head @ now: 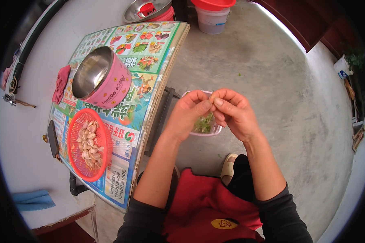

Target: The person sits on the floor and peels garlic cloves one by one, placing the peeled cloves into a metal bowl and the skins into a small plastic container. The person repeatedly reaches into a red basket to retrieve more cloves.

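My left hand [191,112] and my right hand [236,114] meet at the fingertips in front of me. Thumbs and forefingers pinch a small piece, mostly hidden by the fingers; it looks like a garlic clove. Below them on the floor stands a pale pink plastic basin [216,131], partly covered by the hands, with green scraps and peelings [203,124] inside. To the left, a red plastic colander [108,142] on the table holds many garlic cloves [89,142]. Beyond it is a pink Hello Kitty metal-lined pot [117,86], tilted in view, with a shiny inside.
The table [158,73] has a printed cover and its edge runs along my left. A pink cloth [60,83] and a dark flat object [52,138] lie by the wall. At the back are a metal basin [132,12] and a white bucket [211,22] under a red basin [213,3].
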Demonstrator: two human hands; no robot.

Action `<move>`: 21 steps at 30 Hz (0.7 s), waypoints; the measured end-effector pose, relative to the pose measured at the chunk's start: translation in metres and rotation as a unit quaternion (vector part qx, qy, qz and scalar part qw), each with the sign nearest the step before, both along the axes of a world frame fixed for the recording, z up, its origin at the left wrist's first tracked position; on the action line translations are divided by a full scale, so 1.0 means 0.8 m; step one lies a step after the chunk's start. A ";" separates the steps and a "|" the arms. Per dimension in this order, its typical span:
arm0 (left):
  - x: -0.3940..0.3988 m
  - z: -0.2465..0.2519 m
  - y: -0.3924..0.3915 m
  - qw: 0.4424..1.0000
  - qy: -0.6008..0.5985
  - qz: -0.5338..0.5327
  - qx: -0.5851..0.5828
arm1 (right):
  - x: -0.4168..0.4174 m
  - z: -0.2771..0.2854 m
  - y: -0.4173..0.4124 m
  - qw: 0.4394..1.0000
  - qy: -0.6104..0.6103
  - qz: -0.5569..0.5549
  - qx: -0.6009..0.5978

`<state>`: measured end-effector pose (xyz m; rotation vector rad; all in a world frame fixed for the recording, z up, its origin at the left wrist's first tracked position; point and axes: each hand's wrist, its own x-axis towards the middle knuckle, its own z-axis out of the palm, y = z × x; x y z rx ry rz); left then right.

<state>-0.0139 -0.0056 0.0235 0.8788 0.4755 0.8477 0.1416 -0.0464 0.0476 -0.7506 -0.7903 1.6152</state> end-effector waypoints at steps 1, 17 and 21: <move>0.001 0.001 0.000 1.000 0.012 0.009 0.003 | 0.002 0.000 0.000 1.000 0.007 0.007 0.003; 0.007 0.007 -0.009 0.987 0.023 -0.158 -0.012 | 0.002 0.012 -0.014 0.989 0.034 0.142 0.006; 0.007 0.014 -0.012 0.985 0.029 -0.168 -0.020 | 0.003 0.011 -0.013 0.986 0.037 0.159 0.023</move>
